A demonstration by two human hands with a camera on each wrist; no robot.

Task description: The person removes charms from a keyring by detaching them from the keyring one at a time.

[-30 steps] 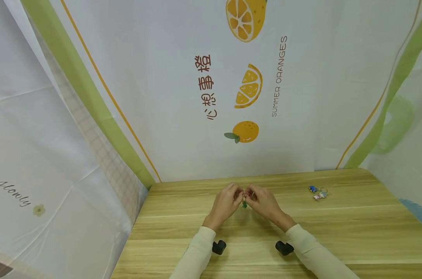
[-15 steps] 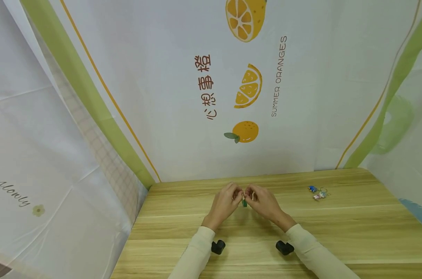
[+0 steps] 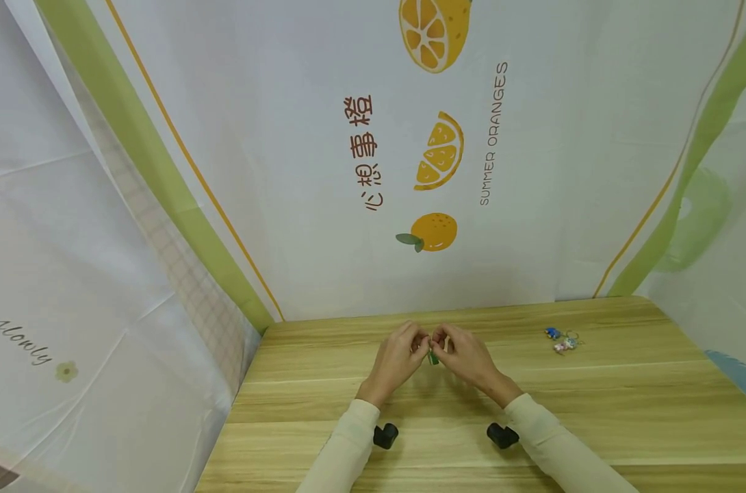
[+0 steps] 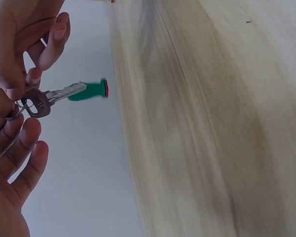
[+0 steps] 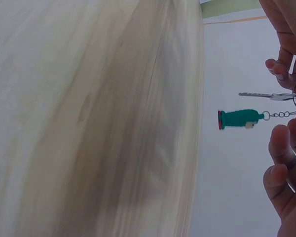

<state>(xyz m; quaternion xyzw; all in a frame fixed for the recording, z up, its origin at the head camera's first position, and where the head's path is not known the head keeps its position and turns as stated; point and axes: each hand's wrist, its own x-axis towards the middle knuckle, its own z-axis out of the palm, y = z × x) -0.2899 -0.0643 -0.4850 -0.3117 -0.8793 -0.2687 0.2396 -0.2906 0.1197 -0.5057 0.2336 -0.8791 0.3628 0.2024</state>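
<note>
Above the table, my left hand (image 3: 397,359) and right hand (image 3: 468,356) meet fingertip to fingertip. Between them they pinch a thin metal key ring (image 4: 16,116). From it hangs a silver key (image 4: 66,93) with a darker head, close to the fingertips of both hands. Beside the key dangles a small green figure charm (image 5: 239,118) with a red base, on a short chain (image 5: 281,114). In the head view only the green charm shows below the fingers; the key is hard to make out there. Fingers partly cover the ring in both wrist views.
A blue charm (image 3: 553,333) and a pink and pale teal charm (image 3: 566,345) with rings lie on the right of the wooden table (image 3: 299,411). Black wrist-worn pieces (image 3: 385,436) sit below the forearms. A printed curtain (image 3: 311,239) hangs behind the table's far edge.
The green charm has turned and shifted slightly beneath the fingers. Both hands keep nearly the same place, and the charms on the right have not moved.
</note>
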